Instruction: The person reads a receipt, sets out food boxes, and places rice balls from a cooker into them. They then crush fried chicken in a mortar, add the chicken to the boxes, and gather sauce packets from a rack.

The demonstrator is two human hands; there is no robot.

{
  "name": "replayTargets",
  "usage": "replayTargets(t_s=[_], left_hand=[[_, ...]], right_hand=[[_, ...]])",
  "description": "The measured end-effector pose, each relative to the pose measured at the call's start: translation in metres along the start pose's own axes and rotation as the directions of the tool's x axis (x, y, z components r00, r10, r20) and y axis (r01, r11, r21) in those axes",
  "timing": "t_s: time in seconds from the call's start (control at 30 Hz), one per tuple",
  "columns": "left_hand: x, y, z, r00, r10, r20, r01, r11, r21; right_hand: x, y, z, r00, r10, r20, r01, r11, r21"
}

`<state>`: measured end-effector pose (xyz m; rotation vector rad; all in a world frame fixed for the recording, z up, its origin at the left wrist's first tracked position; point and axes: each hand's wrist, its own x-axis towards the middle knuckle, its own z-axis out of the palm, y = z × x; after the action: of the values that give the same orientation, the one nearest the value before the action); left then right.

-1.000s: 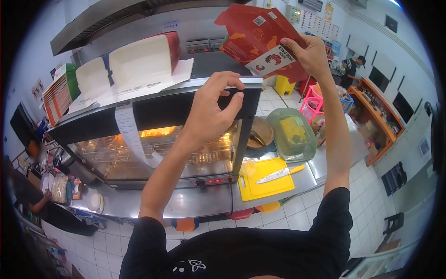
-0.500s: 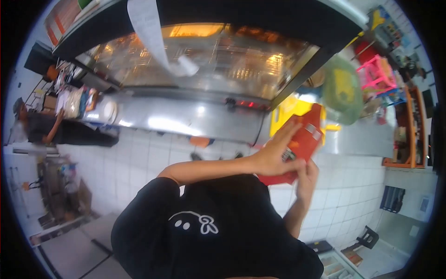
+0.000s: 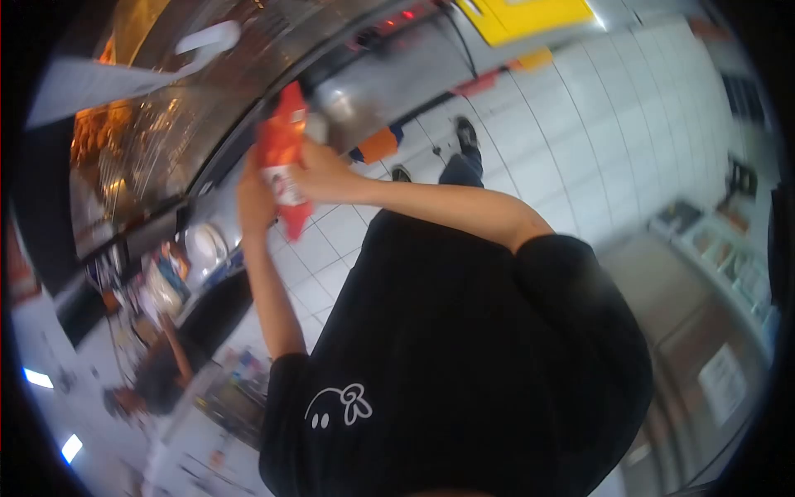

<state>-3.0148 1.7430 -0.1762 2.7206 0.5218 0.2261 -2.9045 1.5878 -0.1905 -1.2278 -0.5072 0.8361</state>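
Observation:
Both hands hold a red printed package [image 3: 286, 141], possibly a folded carton, in front of the glass cabinet. It stands on edge, tilted and blurred by motion, with a whitish printed patch on its lower part. My left hand [image 3: 255, 195] grips it from the left side, fingers partly hidden behind it. From the right, my right hand [image 3: 327, 174] closes on its middle, beside the printed patch. The contents, if any, do not show.
A lit glass cabinet [image 3: 157, 157] with food inside runs along the upper left, and a paper strip [image 3: 108, 83] hangs before it. A yellow board [image 3: 530, 18] lies on the steel counter. Another person [image 3: 161, 373] stands at the lower left. White tiled floor [image 3: 580, 124] spreads to the right.
The view has turned toward the left. My hands have carried the red package from the right, near the yellow board, to the left in front of the cabinet, and turned it more edge-on.

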Motion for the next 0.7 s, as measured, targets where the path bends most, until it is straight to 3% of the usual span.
replayTargets(t_s=[0.03, 0.07, 0.1, 0.13, 0.17, 0.23, 0.3, 0.37, 0.43, 0.5, 0.53, 0.57, 0.6, 0.63, 0.67, 0.7], left_hand=[[0.004, -0.003, -0.021, 0.997, 0.064, -0.033, -0.065, 0.997, -0.038], [-0.011, -0.079, -0.022, 0.974, -0.213, 0.082, 0.205, 0.974, 0.099], [-0.013, -0.113, -0.038, 0.938, -0.296, 0.180, 0.282, 0.954, 0.101], [-0.019, -0.153, -0.045, 0.968, -0.195, 0.160, 0.191, 0.981, 0.040], [-0.024, -0.188, -0.054, 0.943, -0.268, 0.197, 0.260, 0.963, 0.067], [-0.024, -0.242, -0.059, 0.987, -0.114, 0.116, 0.102, 0.989, 0.109], [-0.024, -0.261, -0.061, 0.994, -0.059, 0.093, 0.039, 0.979, 0.202], [-0.024, -0.257, -0.063, 0.995, -0.062, 0.077, 0.032, 0.938, 0.346], [-0.028, -0.199, -0.065, 0.999, -0.047, -0.006, 0.045, 0.886, 0.461], [-0.028, -0.183, -0.057, 0.961, 0.188, -0.202, -0.036, 0.810, 0.586], [-0.025, -0.165, -0.046, 0.939, 0.206, -0.277, -0.046, 0.871, 0.490], [-0.026, -0.143, -0.034, 0.914, 0.209, -0.348, -0.061, 0.919, 0.391], [-0.028, -0.096, -0.011, 0.953, 0.152, -0.262, -0.064, 0.947, 0.316], [-0.030, -0.039, 0.014, 0.981, 0.094, -0.167, -0.050, 0.967, 0.250], [-0.039, -0.007, 0.050, 0.985, 0.171, -0.012, -0.167, 0.974, 0.154], [-0.055, 0.002, 0.090, 0.978, 0.007, 0.211, 0.040, 0.975, -0.219]], right_hand=[[-0.009, -0.030, 0.011, 0.997, 0.067, 0.025, -0.068, 0.997, 0.033], [-0.019, -0.039, 0.020, 0.996, 0.078, -0.048, -0.076, 0.996, 0.049], [-0.027, -0.046, 0.025, 0.992, 0.093, -0.088, -0.086, 0.993, 0.076], [-0.033, -0.049, 0.029, 0.987, 0.106, -0.119, -0.094, 0.990, 0.103], [-0.040, -0.054, 0.034, 0.979, 0.107, -0.171, -0.089, 0.990, 0.108], [-0.037, -0.059, 0.033, 0.942, -0.050, -0.330, 0.103, 0.984, 0.144], [-0.001, -0.032, 0.041, 0.899, -0.080, -0.430, 0.166, 0.972, 0.165], [0.045, -0.003, 0.044, 0.763, -0.203, -0.614, 0.275, 0.961, 0.024], [0.091, 0.036, 0.055, 0.703, -0.217, -0.677, 0.232, 0.970, -0.070], [0.057, 0.024, 0.033, 0.903, -0.007, -0.430, 0.047, 0.995, 0.083], [0.030, 0.026, 0.009, 0.978, -0.065, -0.198, 0.075, 0.996, 0.045], [0.001, 0.032, -0.015, 0.992, -0.116, 0.051, 0.116, 0.993, 0.014], [-0.015, 0.068, -0.027, 0.959, -0.266, 0.102, 0.271, 0.962, -0.038], [-0.046, 0.078, -0.071, 0.902, -0.036, 0.430, -0.010, 0.994, 0.104], [-0.072, 0.118, -0.103, 0.798, 0.098, 0.595, -0.278, 0.935, 0.219], [-0.093, 0.171, -0.135, 0.761, 0.165, 0.628, -0.428, 0.855, 0.294]])
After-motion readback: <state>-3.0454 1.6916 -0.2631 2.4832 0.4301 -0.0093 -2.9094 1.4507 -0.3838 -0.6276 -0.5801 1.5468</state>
